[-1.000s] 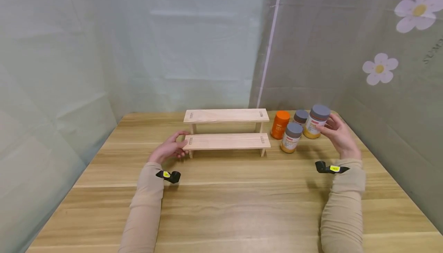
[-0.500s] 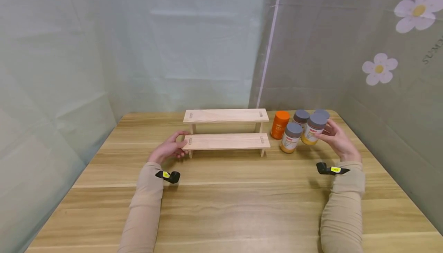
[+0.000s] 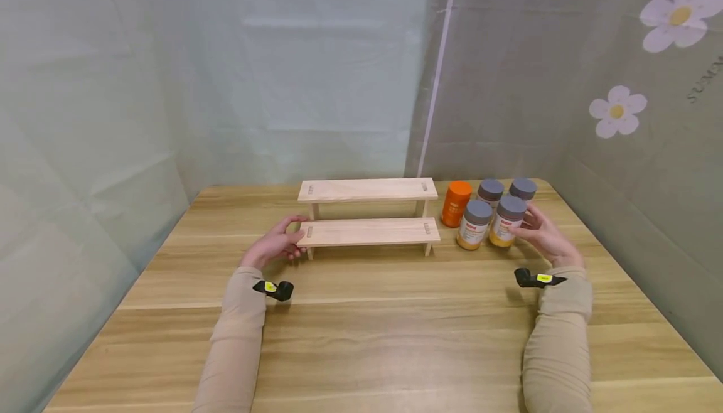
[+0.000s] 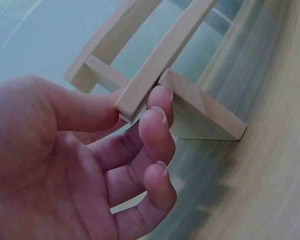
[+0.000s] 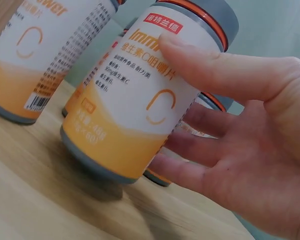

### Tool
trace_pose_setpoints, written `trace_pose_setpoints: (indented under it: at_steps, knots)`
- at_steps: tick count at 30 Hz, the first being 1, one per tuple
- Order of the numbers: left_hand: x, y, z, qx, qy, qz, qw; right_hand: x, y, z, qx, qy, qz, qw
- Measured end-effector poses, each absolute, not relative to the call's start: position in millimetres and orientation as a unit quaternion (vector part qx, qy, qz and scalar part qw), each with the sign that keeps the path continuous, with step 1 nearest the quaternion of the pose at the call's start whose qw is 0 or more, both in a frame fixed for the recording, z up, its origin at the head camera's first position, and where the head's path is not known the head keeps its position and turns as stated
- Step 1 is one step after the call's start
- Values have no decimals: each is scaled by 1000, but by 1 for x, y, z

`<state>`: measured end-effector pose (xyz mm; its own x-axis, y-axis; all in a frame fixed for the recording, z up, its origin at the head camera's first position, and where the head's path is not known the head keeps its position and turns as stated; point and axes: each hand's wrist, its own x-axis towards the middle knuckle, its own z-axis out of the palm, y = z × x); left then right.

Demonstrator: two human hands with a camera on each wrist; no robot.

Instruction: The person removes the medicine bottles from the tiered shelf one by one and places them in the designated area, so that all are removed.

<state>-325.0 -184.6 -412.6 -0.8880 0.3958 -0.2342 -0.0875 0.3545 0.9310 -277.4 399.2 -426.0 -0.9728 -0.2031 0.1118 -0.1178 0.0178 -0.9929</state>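
Observation:
My left hand (image 3: 275, 245) grips the left end of the lower board of a two-step wooden shelf (image 3: 367, 231). In the left wrist view the thumb lies on top of the board (image 4: 162, 57), with curled fingers beneath. On the right, my right hand (image 3: 546, 239) holds a white-and-orange vitamin C tablet jar (image 3: 504, 228) with a grey lid, thumb on the label and fingers behind. In the right wrist view that held jar (image 5: 135, 100) leans over the table, its base seemingly just off the surface. Beside it on the left stands a matching jar (image 3: 473, 228).
Two more grey-lidded jars stand behind the held one, a left one (image 3: 489, 191) and a right one (image 3: 522, 189), both partly hidden. An orange bottle (image 3: 455, 204) stands between the shelf and the jars. Curtains (image 3: 316, 74) enclose the wooden table (image 3: 384, 337).
My right hand has brought its jar forward and slightly left, beside the front jar, uncovering another jar behind. The left hand has stayed on the shelf.

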Motion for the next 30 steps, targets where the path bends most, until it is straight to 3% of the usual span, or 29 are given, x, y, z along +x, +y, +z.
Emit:
trace_pose_setpoints:
  at_steps: [11, 22, 30]
  knots:
    - [-324, -185, -411, 99, 789, 567, 215, -280, 402, -427, -122, 724, -678, 38]
    - [-326, -187, -409, 93, 791, 566, 213, -279, 391, -402, -19, 813, -582, 15]
    - [-324, -185, -415, 89, 794, 563, 211, -276, 392, -404, -12, 827, -562, -10]
